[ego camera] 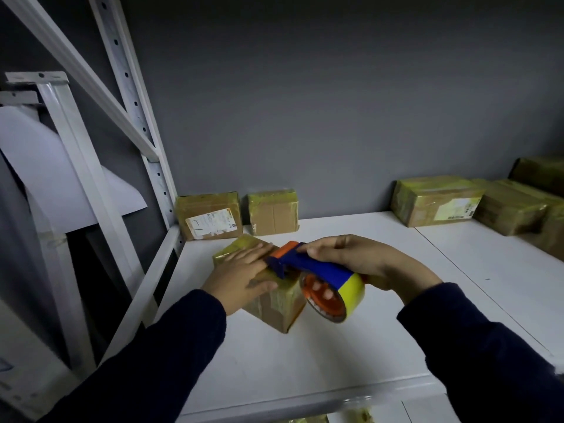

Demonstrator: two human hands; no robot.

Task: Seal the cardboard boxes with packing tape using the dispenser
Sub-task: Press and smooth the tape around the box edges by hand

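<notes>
Okay — left hand (241,273) flat, fingers straight, on box (274,306); right hand (351,257) grips dispenser (320,268) at box's top.

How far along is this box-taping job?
Done, it seems: two boxes at the back left and the stack at right already shine with yellowish tape. In hand: the left hand presses flat on the front box while the right hand grips the dispenser against its top. Left: finishing this box; no untaped box shows.
</notes>
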